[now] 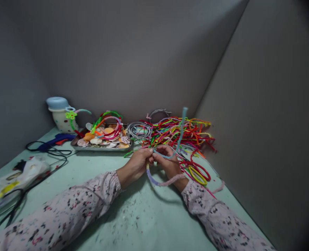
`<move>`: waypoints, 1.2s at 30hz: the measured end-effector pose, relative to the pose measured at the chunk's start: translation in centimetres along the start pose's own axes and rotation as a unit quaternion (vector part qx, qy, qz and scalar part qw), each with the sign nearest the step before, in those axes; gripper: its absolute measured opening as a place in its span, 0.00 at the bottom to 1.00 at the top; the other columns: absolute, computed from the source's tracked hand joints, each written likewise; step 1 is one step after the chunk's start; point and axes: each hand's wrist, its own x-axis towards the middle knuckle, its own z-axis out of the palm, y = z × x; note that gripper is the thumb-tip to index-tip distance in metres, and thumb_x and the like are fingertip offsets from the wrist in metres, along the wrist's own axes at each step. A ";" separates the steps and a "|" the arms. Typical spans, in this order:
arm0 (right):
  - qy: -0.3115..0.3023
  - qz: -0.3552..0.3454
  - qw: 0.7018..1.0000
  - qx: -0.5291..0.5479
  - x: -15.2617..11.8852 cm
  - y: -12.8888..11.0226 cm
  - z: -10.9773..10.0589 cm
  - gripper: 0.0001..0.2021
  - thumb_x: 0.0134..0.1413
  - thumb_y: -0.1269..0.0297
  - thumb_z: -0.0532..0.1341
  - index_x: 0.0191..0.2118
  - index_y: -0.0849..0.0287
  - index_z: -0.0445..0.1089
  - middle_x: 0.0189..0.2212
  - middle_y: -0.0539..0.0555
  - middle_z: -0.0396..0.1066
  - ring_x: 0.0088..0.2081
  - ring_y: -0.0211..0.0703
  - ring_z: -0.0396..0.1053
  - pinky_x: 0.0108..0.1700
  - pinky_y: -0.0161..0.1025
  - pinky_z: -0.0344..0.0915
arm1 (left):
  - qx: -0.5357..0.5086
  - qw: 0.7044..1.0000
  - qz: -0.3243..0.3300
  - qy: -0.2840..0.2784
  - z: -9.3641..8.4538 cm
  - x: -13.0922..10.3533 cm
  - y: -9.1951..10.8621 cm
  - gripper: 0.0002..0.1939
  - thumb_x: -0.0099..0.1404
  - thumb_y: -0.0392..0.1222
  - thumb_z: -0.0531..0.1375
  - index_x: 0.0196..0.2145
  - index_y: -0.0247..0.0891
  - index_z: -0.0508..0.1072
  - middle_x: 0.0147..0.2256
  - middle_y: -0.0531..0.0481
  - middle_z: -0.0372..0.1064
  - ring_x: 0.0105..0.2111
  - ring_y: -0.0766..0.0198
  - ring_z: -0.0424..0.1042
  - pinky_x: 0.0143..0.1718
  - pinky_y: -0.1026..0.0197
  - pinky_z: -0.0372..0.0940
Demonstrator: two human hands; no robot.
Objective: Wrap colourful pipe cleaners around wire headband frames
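Observation:
My left hand is closed, its thumb and fingers pinching one end of a curved band wrapped in pipe cleaner. The band runs from yellow near the fingers through lilac to pale pink, and curves under my right wrist. Close beside it, my right hand pinches a light blue pipe cleaner near the band's end. The free length of the blue pipe cleaner bends up past the right fingers and points upward. The fingertips of both hands nearly meet, and they hide the exact spot where blue joins band.
A metal tray of seashells carries colourful wrapped hoops. Behind my hands lie a pile of pipe cleaners and coiled grey wire. A blue glue gun, black cord, lidded container and plastic bag occupy the left.

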 end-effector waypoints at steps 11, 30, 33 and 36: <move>-0.012 0.025 0.998 0.054 -4.0 -1.5 1.8 0.14 0.43 0.58 0.68 0.34 0.57 0.66 0.26 0.47 0.69 0.26 0.37 0.70 0.27 0.34 0.66 | 0.017 0.998 0.050 0.020 -0.1 -4.1 -1.5 0.09 0.53 0.38 0.65 0.21 0.31 0.70 0.18 0.54 0.60 0.19 0.73 0.57 0.22 0.69 0.53; -0.028 -0.001 1.000 0.008 -5.9 -0.6 1.7 0.11 0.43 0.63 0.67 0.32 0.57 0.66 0.29 0.50 0.70 0.31 0.42 0.71 0.34 0.39 0.71 | -0.040 0.999 0.026 -0.001 -1.3 -5.6 -3.4 0.10 0.50 0.38 0.68 0.24 0.29 0.71 0.20 0.54 0.61 0.19 0.73 0.59 0.23 0.69 0.55; -0.039 -0.003 0.999 0.011 -5.9 -0.5 1.6 0.11 0.44 0.63 0.67 0.31 0.57 0.65 0.28 0.49 0.70 0.30 0.41 0.71 0.33 0.38 0.71 | -0.048 0.999 0.018 -0.001 -1.5 -5.7 -3.4 0.09 0.51 0.37 0.67 0.25 0.28 0.72 0.21 0.53 0.62 0.20 0.73 0.60 0.23 0.70 0.55; -0.041 -0.028 0.999 0.005 -5.9 -0.3 1.5 0.10 0.44 0.63 0.67 0.30 0.57 0.65 0.28 0.50 0.69 0.31 0.41 0.71 0.34 0.39 0.71 | -0.051 0.999 0.011 -0.002 -1.5 -5.8 -3.4 0.07 0.53 0.35 0.66 0.26 0.28 0.72 0.21 0.52 0.63 0.20 0.73 0.60 0.24 0.70 0.56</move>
